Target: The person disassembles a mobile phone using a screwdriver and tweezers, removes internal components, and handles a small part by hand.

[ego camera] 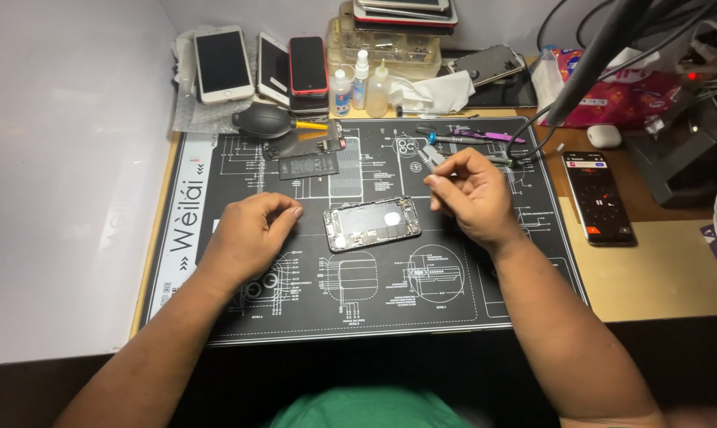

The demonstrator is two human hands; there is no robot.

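An opened phone housing (372, 223) lies in the middle of the black work mat (422, 305), its inside facing up. My left hand (251, 238) rests on the mat just left of the housing, fingers curled with nothing visibly in them. My right hand (471, 194) hovers at the housing's upper right and pinches a thin silvery tool (427, 159), tip pointing up and away. A flat black battery (308, 165) and a small dark board (320, 146) lie on the mat behind the housing.
Three phones (224, 65) lie at the back left beside a black air blower (265, 120), small bottles (360, 83) and a clear parts box (386, 47). A lit phone (598, 198) sits on the desk right of the mat. Loose tools (461, 138) and cables (533, 135) lie behind my right hand.
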